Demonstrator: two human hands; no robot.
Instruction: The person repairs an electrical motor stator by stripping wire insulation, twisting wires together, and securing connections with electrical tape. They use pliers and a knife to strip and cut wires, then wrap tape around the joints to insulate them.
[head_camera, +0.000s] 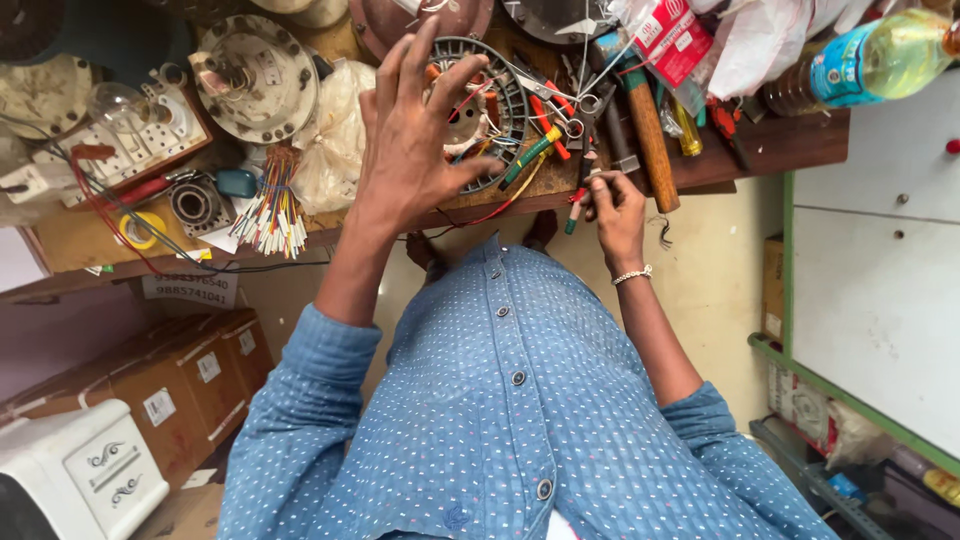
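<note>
**Hands over a round motor stator at a cluttered counter**

Round grey stator ring (500, 100) lies flat on the wooden counter (780, 150), near its front edge, coloured wires running across its middle. Left hand (415, 135) raised over the ring's left half, fingers spread wide, released, gripping nothing; whether the fingertips touch the ring cannot be told. Right hand (615, 215) at the counter's front edge, just right of the ring, fingers pinched on a thin tool with a red tip (578, 205). Beaded bracelet on that wrist.

Just right of the ring: scissors (560, 100), a green-handled screwdriver (530, 157), a wooden-handled hammer (650, 135). Further right, a plastic bottle of yellowish liquid (870, 62) on its side. Left of the ring: a crumpled clear bag (335, 140), a bundle of multicoloured wires (272, 210), a round metal motor cover (255, 80), yellow tape roll (138, 230). Under the counter at left, cardboard boxes (170, 385).
</note>
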